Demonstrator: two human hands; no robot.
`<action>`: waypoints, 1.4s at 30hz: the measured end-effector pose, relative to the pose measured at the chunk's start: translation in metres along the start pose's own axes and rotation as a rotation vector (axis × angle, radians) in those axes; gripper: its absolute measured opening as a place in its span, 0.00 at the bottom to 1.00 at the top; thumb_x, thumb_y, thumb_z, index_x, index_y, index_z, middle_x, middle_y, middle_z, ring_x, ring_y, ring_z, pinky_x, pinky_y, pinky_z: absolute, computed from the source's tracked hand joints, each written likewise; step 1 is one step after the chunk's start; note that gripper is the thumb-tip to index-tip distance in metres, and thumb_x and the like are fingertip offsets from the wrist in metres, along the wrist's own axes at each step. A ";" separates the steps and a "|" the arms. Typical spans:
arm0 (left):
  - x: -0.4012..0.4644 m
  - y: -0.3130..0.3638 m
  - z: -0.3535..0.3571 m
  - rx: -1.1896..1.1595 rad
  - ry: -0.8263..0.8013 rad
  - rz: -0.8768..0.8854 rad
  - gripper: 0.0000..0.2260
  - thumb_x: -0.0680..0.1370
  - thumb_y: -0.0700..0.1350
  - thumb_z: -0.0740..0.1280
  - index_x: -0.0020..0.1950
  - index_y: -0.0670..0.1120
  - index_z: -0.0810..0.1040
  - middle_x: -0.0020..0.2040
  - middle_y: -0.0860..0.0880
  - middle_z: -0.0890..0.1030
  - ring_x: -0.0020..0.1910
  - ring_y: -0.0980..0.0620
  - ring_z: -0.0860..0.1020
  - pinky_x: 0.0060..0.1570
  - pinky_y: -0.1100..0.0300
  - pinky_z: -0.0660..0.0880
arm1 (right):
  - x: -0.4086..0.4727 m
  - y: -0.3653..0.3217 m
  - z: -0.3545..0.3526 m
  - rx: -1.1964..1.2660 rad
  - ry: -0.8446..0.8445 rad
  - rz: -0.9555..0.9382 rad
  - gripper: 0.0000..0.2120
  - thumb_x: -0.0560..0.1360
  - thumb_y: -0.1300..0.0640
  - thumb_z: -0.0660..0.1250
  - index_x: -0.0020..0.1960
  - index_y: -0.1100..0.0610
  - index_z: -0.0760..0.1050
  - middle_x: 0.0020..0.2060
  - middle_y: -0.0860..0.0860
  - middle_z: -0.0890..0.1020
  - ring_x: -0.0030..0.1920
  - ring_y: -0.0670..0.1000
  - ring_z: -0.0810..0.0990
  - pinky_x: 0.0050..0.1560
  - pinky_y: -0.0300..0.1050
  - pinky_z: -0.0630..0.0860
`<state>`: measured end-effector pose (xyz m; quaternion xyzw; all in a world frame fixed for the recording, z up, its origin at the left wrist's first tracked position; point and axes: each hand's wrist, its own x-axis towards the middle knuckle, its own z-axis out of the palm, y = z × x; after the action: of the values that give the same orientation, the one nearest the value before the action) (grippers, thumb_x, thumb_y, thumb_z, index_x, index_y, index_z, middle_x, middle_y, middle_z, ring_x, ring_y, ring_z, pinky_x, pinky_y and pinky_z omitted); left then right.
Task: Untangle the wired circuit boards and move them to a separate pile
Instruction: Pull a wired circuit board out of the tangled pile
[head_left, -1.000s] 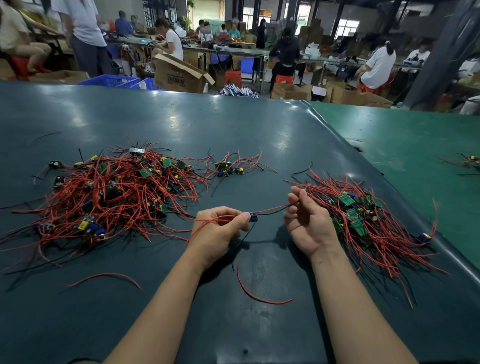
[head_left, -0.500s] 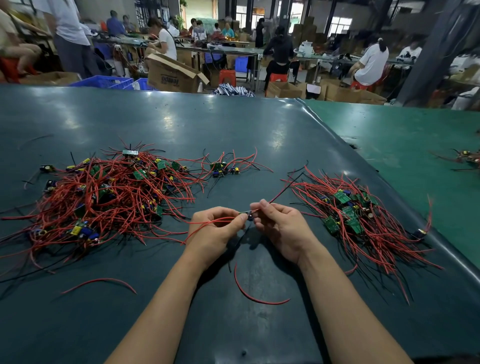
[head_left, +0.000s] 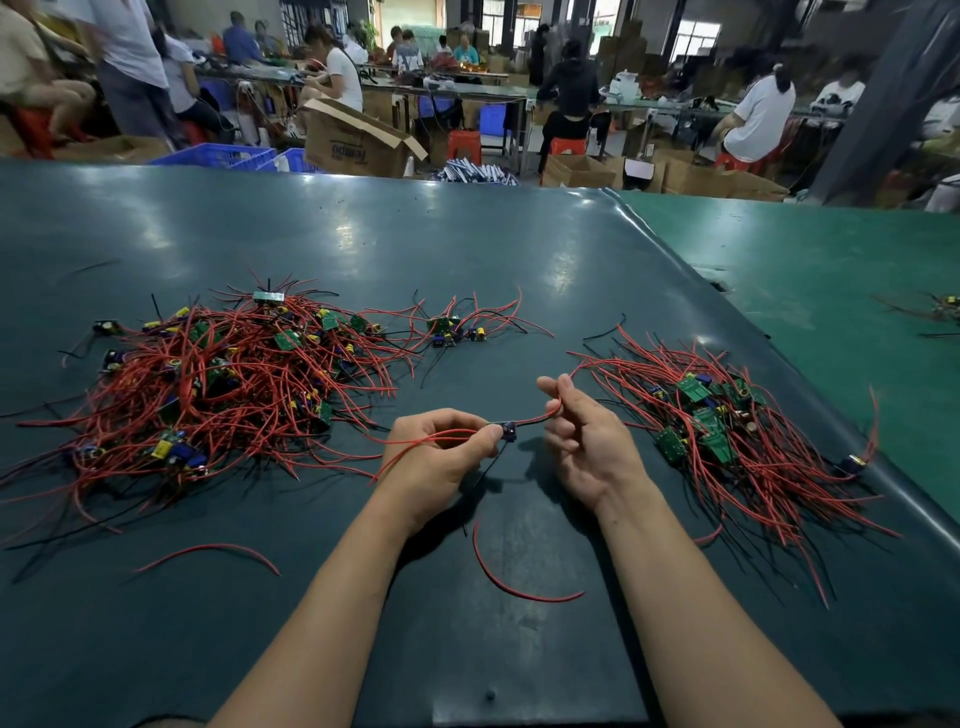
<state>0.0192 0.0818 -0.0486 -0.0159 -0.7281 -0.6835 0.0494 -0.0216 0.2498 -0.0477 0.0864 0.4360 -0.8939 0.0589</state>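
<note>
Head view: I see my left hand (head_left: 441, 457) pinching a small circuit board (head_left: 506, 430) above the dark table (head_left: 363, 249). My right hand (head_left: 587, 441) pinches its red wire (head_left: 535, 418). Tangled pile (head_left: 223, 384) lies left, sorted pile (head_left: 727, 431) right.

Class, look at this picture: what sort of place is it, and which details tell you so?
Most likely a factory assembly hall. Piles of red-wired circuit boards lie on a long work table, cardboard boxes stand on the floor, and workers sit at benches behind.
</note>
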 end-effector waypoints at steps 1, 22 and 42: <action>0.000 0.000 0.000 0.001 0.004 0.003 0.04 0.73 0.40 0.75 0.42 0.39 0.84 0.35 0.45 0.84 0.31 0.56 0.78 0.34 0.65 0.74 | 0.000 -0.001 0.001 -0.002 0.003 -0.001 0.10 0.80 0.57 0.63 0.47 0.62 0.80 0.28 0.49 0.77 0.22 0.41 0.69 0.20 0.30 0.64; 0.003 0.000 0.003 0.031 0.004 0.028 0.04 0.73 0.39 0.75 0.40 0.39 0.84 0.34 0.46 0.84 0.31 0.58 0.79 0.33 0.69 0.73 | 0.002 -0.009 -0.005 0.014 0.263 -0.338 0.09 0.82 0.61 0.61 0.46 0.60 0.78 0.28 0.50 0.82 0.23 0.43 0.73 0.22 0.33 0.68; 0.005 0.001 0.006 0.049 0.052 0.017 0.03 0.73 0.41 0.75 0.42 0.43 0.84 0.38 0.46 0.85 0.41 0.46 0.84 0.43 0.59 0.79 | -0.007 0.003 -0.007 -0.415 -0.048 -0.287 0.06 0.72 0.58 0.72 0.44 0.60 0.81 0.35 0.54 0.85 0.30 0.48 0.81 0.30 0.36 0.77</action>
<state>0.0144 0.0877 -0.0473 -0.0030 -0.7431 -0.6651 0.0742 -0.0136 0.2535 -0.0525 -0.0117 0.6163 -0.7863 -0.0415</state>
